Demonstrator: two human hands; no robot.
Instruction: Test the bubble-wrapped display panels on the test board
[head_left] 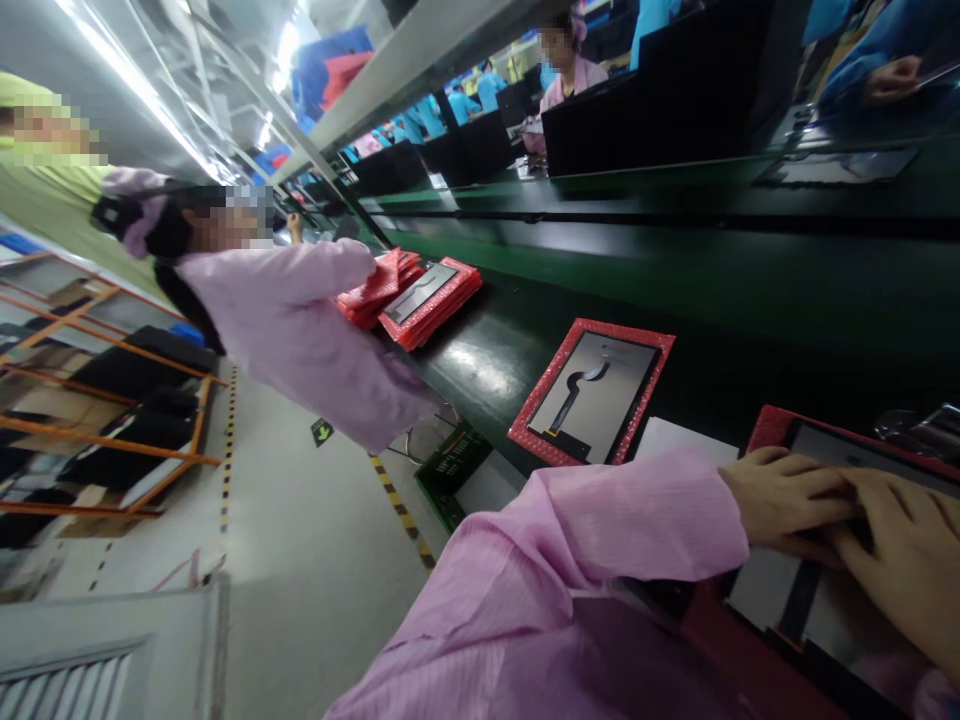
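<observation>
At the right edge lies a flat display panel [763, 588] with a dark flex cable [798, 600], on a red bubble-wrap sheet [769, 425]. Both my hands are over this panel, their fingertips meeting above the cable's upper part. My left hand [787, 500] comes from a pink sleeve, its fingers bent and drawn together. My right hand [904, 560] faces it with curled fingers, partly cut off by the frame. Whatever lies between the fingertips is hidden. Left of my hands, another display panel [619, 400] with a curved flex cable rests on red bubble wrap [517, 425].
A white sheet [679, 440] lies between the panels. Farther along the green bench [480, 370] are stacks of red bubble-wrapped panels [431, 305], beside a co-worker in pink [300, 330]. A green crate [457, 470] stands below the edge. Black partitions [660, 95] line the far side.
</observation>
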